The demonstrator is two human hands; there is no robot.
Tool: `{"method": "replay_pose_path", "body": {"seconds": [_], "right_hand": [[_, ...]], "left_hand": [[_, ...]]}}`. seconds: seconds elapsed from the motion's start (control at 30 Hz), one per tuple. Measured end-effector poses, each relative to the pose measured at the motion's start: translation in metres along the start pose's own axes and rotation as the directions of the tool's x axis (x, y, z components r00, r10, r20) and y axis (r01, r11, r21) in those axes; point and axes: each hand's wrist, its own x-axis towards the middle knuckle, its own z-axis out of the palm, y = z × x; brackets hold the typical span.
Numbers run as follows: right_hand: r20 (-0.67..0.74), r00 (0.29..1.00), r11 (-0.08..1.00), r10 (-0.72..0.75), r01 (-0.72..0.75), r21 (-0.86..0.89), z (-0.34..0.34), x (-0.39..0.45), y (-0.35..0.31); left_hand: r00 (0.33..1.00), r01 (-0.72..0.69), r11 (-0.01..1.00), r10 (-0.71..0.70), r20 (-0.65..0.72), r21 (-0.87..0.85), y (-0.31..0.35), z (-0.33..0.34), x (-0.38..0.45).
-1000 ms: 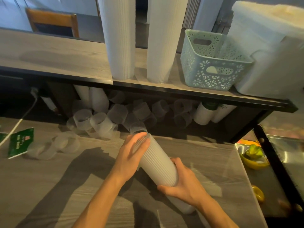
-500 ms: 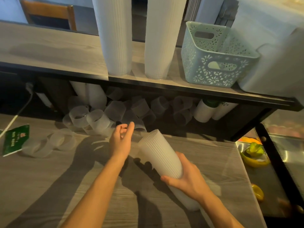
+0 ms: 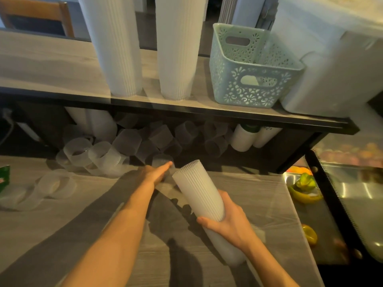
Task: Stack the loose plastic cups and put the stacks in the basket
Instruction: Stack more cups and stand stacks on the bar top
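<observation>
My right hand (image 3: 229, 221) grips a long stack of translucent ribbed cups (image 3: 199, 193), tilted with its far end pointing up and away. My left hand (image 3: 154, 174) stretches forward with straight fingers, its fingertips at a single loose cup (image 3: 161, 159) lying at the shelf's edge. Several more loose cups (image 3: 99, 154) lie in a heap under the shelf, and others (image 3: 56, 186) lie on the counter at the left. The pale green lattice basket (image 3: 251, 90) stands on the upper shelf at the right.
Two tall cup stacks (image 3: 118, 48) stand upright on the wooden shelf (image 3: 51, 65), left of the basket. A large white container (image 3: 335, 65) sits right of the basket. White bottles (image 3: 243, 138) lie under the shelf. A glass display case with fruit (image 3: 304, 187) borders the counter's right edge.
My left hand let go of the stack's far end and reached forward to a loose cup under the shelf. My right hand kept its hold on the stack, tilting it more upright.
</observation>
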Motion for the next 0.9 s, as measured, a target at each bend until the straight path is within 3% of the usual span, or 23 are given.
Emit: {"method": "replay_pose_path", "body": {"seconds": [0.1, 0.23, 0.37, 0.47, 0.7, 0.9], "right_hand": [[-0.011, 1.0, 1.0, 0.009, -0.009, -0.012, -0.004, 0.002, -0.001], [0.008, 1.0, 0.999, 0.006, -0.006, -0.035, -0.005, 0.003, -0.004], [0.045, 0.999, 0.997, -0.005, 0.009, -0.081, -0.005, 0.002, -0.01], [0.085, 0.996, 0.99, -0.023, 0.035, -0.137, -0.001, 0.0, -0.014], [0.121, 0.989, 0.973, -0.089, 0.112, -0.203, 0.012, -0.001, -0.026], [0.111, 0.975, 0.951, -0.193, 0.213, -0.222, 0.017, -0.004, -0.037]], "left_hand": [[0.998, -0.011, 0.996, 0.017, 0.067, -0.093, -0.008, 0.001, -0.011], [0.97, -0.176, 0.966, 0.203, 0.136, -0.188, -0.022, -0.013, -0.038], [0.915, -0.321, 0.83, 0.396, 0.075, -0.456, -0.026, -0.038, -0.063], [0.884, -0.372, 0.773, 0.463, 0.057, -0.514, -0.019, -0.057, -0.074], [0.764, -0.621, 0.749, 0.645, 0.037, -0.229, -0.014, -0.099, -0.101], [0.712, -0.678, 0.726, 0.687, 0.142, -0.112, -0.022, -0.104, -0.116]]}}
